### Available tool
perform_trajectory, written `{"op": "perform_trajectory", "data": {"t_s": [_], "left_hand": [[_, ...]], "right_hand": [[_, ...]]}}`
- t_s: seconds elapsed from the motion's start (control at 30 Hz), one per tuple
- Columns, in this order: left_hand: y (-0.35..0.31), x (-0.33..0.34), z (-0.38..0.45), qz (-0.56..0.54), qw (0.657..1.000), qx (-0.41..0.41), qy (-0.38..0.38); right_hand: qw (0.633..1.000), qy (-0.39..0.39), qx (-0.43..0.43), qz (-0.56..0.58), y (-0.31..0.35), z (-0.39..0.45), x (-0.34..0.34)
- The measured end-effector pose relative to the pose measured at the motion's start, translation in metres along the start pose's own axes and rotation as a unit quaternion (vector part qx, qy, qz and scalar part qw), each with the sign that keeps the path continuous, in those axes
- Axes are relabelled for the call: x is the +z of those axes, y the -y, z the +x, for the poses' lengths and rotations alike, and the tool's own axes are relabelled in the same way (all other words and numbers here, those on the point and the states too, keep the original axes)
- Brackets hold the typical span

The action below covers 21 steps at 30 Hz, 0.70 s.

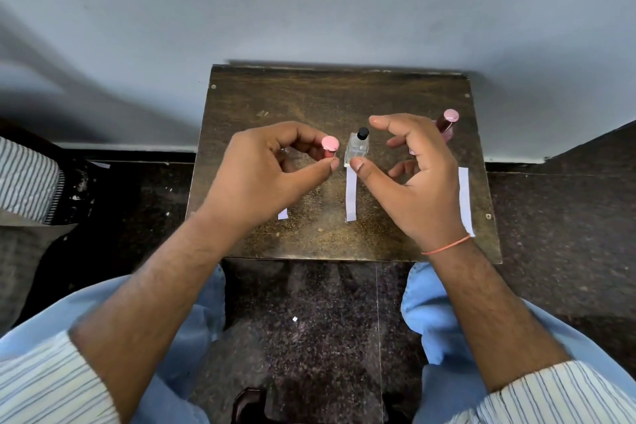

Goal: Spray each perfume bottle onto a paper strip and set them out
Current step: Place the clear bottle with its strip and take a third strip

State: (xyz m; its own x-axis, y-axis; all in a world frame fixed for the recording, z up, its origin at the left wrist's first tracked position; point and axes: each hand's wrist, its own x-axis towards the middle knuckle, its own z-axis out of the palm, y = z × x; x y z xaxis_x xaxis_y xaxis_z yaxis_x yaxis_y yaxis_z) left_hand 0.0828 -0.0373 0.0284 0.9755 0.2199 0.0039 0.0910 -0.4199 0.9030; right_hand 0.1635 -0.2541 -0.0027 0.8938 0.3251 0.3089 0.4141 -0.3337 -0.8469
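Three perfume bottles stand in a row on a small dark wooden table (344, 96). My left hand (268, 175) curls around the left pink-capped bottle (329, 145), pinching it between thumb and fingers. The clear bottle with a black cap (358, 148) stands upright in the middle, at the far end of the middle paper strip (351, 198). My right hand (420, 179) arches just right of it with fingers spread, its thumb tip near the bottle's base, holding nothing. A dark red pink-capped bottle (447, 124) stands behind that hand. The left strip (283, 214) is mostly hidden; the right strip (465, 200) lies flat.
The table's far edge sits against a grey wall (309, 10). Dark speckled floor (303, 320) surrounds it. My knees in light blue trousers (430, 303) flank the table's near edge. Striped fabric (27, 179) lies at the left.
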Motion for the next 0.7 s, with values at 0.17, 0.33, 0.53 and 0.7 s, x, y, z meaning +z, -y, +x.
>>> {"op": "perform_trajectory", "data": {"t_s": [0.17, 0.33, 0.53, 0.7], "left_hand": [[-0.007, 0.025, 0.004, 0.042, 0.996, 0.064, -0.041], [-0.008, 0.037, 0.011, 0.072, 0.991, 0.086, -0.072], [-0.008, 0.045, 0.016, 0.088, 0.99, 0.073, -0.078], [-0.007, 0.05, 0.02, 0.112, 0.992, -0.003, -0.051]], "right_hand": [[1.0, 0.0, -0.029, 0.001, -0.001, 0.0, -0.004], [1.0, 0.0, -0.026, 0.011, -0.002, 0.0, -0.004], [0.999, -0.033, -0.021, 0.013, -0.002, 0.003, -0.003], [0.995, -0.098, -0.005, 0.007, 0.0, 0.004, 0.001]]}}
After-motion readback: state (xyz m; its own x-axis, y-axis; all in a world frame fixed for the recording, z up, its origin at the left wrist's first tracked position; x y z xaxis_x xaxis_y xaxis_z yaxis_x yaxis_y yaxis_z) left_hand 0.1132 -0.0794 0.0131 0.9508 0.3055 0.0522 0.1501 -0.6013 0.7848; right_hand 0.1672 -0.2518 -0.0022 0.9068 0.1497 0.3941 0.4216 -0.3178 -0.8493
